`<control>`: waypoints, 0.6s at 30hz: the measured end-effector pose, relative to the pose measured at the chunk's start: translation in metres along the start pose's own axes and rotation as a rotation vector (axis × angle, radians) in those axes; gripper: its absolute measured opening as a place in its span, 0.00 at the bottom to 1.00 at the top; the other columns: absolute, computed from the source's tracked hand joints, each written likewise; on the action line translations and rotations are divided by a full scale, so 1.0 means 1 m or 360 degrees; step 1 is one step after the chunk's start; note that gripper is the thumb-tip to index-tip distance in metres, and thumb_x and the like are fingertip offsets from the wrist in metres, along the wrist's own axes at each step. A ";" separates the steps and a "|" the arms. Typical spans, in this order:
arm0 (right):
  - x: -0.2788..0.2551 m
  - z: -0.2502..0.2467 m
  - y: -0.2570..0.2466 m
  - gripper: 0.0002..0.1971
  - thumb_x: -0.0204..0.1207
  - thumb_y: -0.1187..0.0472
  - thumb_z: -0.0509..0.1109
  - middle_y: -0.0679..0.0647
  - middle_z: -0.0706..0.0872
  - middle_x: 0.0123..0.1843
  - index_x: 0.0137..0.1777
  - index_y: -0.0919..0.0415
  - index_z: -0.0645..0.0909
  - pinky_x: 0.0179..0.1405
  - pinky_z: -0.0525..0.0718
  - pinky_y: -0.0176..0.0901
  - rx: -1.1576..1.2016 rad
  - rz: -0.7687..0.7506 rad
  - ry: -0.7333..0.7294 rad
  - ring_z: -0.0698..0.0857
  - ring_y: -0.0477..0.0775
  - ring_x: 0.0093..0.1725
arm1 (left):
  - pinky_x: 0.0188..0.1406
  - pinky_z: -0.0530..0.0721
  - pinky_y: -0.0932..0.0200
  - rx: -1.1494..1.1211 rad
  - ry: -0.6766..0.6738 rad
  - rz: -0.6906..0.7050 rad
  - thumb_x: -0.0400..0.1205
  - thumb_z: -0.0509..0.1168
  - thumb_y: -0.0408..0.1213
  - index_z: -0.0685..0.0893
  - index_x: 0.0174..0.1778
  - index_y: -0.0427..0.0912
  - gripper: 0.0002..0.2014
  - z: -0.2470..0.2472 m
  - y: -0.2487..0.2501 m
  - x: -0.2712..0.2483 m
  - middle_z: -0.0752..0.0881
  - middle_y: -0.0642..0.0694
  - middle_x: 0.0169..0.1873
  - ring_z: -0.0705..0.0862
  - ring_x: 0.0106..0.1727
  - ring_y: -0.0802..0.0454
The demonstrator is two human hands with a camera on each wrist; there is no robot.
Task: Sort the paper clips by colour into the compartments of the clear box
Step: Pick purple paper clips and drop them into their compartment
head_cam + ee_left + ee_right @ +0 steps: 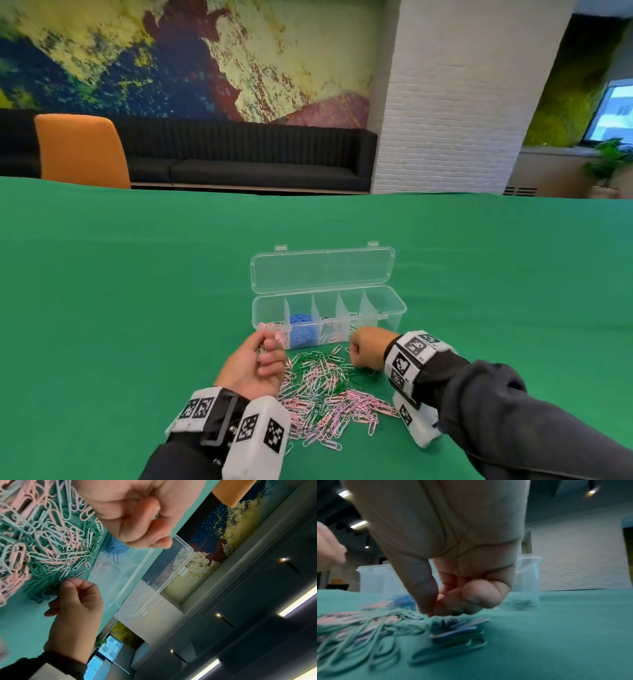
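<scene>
In front of the box (329,308), head view, the left hand (255,366) was curled round a few clips and the right hand (366,347) pinched down at the pile (329,394). Left wrist view: clip ends poked from the left fingers (154,511), loosely held, so they might slip. Right wrist view: right fingertips (471,601) were bunched on dark clips (457,630); tangled ones might drag along the wrong colour.

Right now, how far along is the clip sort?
Early. Done: blue clips fill one compartment of the box; a few pink in the next. In hand: left hand holds clips; right hand picks at the pile. Left: most of that pile.
</scene>
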State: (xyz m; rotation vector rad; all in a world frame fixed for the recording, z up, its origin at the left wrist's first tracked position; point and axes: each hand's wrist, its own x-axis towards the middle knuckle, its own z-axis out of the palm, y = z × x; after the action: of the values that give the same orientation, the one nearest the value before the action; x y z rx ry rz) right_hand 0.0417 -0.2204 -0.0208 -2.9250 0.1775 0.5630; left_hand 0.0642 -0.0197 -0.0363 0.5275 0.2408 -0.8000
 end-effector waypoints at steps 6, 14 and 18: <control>0.001 -0.010 0.010 0.09 0.79 0.68 0.61 0.58 0.83 0.55 0.55 0.62 0.81 0.55 0.79 0.43 0.0122 -0.0031 0.0147 0.76 0.51 0.48 | 0.05 0.61 0.72 -0.0074 0.0044 0.0040 0.73 0.57 0.30 0.68 0.20 0.43 0.14 0.005 -0.019 0.014 0.66 0.52 0.12 0.66 0.09 0.59; 0.014 0.007 0.010 0.06 0.77 0.60 0.70 0.58 0.86 0.53 0.50 0.60 0.79 0.57 0.81 0.43 -0.0071 0.0012 0.0036 0.79 0.52 0.47 | 0.16 0.84 0.62 -0.0288 -0.0034 0.0094 0.85 0.55 0.39 0.81 0.36 0.34 0.17 0.000 -0.029 0.020 0.86 0.38 0.26 0.87 0.22 0.49; 0.013 0.009 0.011 0.03 0.78 0.63 0.65 0.59 0.85 0.50 0.47 0.61 0.80 0.56 0.81 0.43 -0.0101 0.0009 0.0055 0.78 0.51 0.45 | 0.24 0.88 0.52 -0.0273 -0.0149 0.0094 0.87 0.51 0.41 0.81 0.41 0.32 0.19 0.002 -0.032 0.021 0.88 0.34 0.35 0.90 0.31 0.40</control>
State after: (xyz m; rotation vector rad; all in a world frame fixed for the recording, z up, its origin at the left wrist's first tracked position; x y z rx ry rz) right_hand 0.0488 -0.2305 -0.0353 -2.9981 0.1756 0.5282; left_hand 0.0547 -0.0526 -0.0541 0.3338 0.2045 -0.7370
